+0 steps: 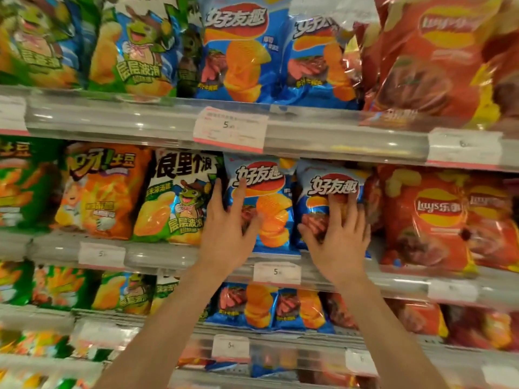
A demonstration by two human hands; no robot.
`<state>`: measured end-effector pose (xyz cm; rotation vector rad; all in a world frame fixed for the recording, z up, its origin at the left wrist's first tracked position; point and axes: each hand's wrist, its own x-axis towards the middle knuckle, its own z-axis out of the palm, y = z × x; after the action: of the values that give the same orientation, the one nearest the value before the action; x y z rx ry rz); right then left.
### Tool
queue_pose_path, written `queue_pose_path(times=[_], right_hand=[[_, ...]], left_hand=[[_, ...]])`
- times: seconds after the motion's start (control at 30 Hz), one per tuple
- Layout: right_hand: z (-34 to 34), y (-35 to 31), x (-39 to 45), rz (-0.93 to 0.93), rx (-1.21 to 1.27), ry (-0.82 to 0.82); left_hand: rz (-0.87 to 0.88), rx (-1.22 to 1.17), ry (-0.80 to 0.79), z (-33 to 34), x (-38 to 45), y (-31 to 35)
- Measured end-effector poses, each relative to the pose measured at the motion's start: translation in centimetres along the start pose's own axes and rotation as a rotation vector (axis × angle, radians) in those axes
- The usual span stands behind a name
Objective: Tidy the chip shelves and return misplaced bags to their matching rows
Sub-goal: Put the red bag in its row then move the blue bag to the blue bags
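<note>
Your left hand (pixel 227 234) lies flat on a blue chip bag (pixel 261 203) on the middle shelf (pixel 351 273), fingers straight and spread, gripping nothing. Your right hand (pixel 339 237) presses the neighbouring blue bag (pixel 323 189) the same way, fingers splayed. Just left of your left fingers stands a green-and-white bag (pixel 179 197); right of your right fingers, red bags (pixel 429 217).

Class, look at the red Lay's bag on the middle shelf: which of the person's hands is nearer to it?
Right. The right hand presses a blue bag just beside the red Lay's bag; the left hand rests on the next blue bag, farther away.
</note>
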<state>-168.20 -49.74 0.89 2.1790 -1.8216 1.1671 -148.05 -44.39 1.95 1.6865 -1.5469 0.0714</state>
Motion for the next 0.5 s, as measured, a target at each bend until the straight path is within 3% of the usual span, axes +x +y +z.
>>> queue_pose_path(times=[0.17, 0.5], right_hand=[[-0.9, 1.7, 0.9, -0.036, 0.044, -0.068], [-0.9, 2.7, 0.4, -0.067, -0.084, -0.170]], left_hand=[[0.045, 0.203, -0.055, 1.6, 0.5, 0.1], [0.080, 0.304, -0.076, 2.5, 1.2, -0.5]])
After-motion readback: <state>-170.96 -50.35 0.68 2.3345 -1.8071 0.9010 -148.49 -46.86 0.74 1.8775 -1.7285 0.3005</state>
